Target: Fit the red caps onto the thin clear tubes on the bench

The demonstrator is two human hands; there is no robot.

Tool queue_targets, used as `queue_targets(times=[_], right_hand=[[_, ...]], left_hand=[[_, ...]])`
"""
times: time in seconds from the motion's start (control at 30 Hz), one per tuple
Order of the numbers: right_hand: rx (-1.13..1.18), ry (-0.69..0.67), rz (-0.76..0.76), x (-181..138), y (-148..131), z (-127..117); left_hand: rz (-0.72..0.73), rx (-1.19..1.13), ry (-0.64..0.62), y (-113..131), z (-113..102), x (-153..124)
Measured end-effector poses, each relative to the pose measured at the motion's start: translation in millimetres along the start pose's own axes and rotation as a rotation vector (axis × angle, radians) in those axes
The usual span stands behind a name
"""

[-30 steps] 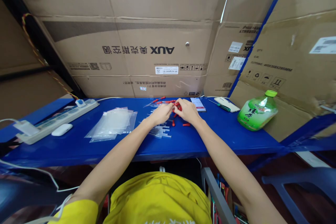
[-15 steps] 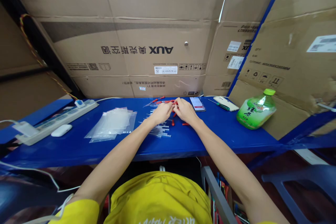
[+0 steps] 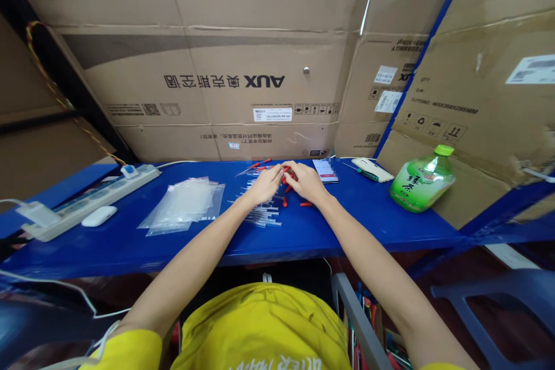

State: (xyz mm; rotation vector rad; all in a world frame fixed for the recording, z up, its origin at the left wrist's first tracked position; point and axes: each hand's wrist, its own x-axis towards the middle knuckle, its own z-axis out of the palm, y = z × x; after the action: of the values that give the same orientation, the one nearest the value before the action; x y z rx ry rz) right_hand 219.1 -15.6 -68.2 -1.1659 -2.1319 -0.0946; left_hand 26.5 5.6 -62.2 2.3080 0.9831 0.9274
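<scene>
My left hand (image 3: 267, 183) and my right hand (image 3: 304, 180) meet over the middle of the table, fingers drawn together and fingertips nearly touching. Red shows at the right fingertips, seemingly a rubber dropper bulb (image 3: 286, 169). What the left fingers pinch is hidden. Beneath and beside the left hand lie several clear glass dropper tubes (image 3: 265, 217). Loose red rubber bulbs are scattered around my hands, one (image 3: 285, 202) between the wrists and another (image 3: 306, 204) by the right wrist. Behind the left hand lie droppers with red bulbs on their tubes (image 3: 255, 166).
Clear zip bags (image 3: 186, 202) are stacked on the blue table (image 3: 173, 251) at left, near a white case (image 3: 99, 216) and a power strip (image 3: 93, 199). To the right are a phone (image 3: 325, 170), a green screwdriver (image 3: 366, 174) and a green drink bottle (image 3: 422, 180). Cardboard walls the back.
Both hands stay together at the same spot; the fingers have shifted slightly, with the right hand's fingers more bent. The view has moved a little. The things on the table lie as before.
</scene>
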Motion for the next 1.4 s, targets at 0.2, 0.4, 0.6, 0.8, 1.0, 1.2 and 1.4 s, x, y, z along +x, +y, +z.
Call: queue_targets(times=[0.2,0.4,0.6,0.8,1.0,1.2,1.4], right_hand=[[-0.117,-0.042,0.057,1.1,-6.3,0.8],[-0.142,-0.075,0.061,2.5,-15.2,0.5],[-0.115,-0.017,0.027,3.6,-15.4,-0.4],[-0.08,0.015,0.01,3.7,-6.6,-3.1],[-0.066,0.008,-0.024,4.7,-2.8,-2.2],[-0.084,0.017,-0.025,5.2,6.6,-3.8],[-0.087,-0.016,-0.017,2.0,6.7,-12.5]], left_hand=[[-0.008,0.085,0.037,-0.9,0.0,1.6],[0.031,0.139,0.034,-3.6,2.4,4.3],[0.054,0.118,0.054,3.0,2.3,6.0],[0.063,0.092,0.04,10.4,0.1,6.0],[0.035,0.062,0.025,11.1,3.4,7.8],[0.023,-0.025,0.007,13.3,8.9,5.7],[-0.051,-0.193,0.029,9.9,15.3,4.7]])
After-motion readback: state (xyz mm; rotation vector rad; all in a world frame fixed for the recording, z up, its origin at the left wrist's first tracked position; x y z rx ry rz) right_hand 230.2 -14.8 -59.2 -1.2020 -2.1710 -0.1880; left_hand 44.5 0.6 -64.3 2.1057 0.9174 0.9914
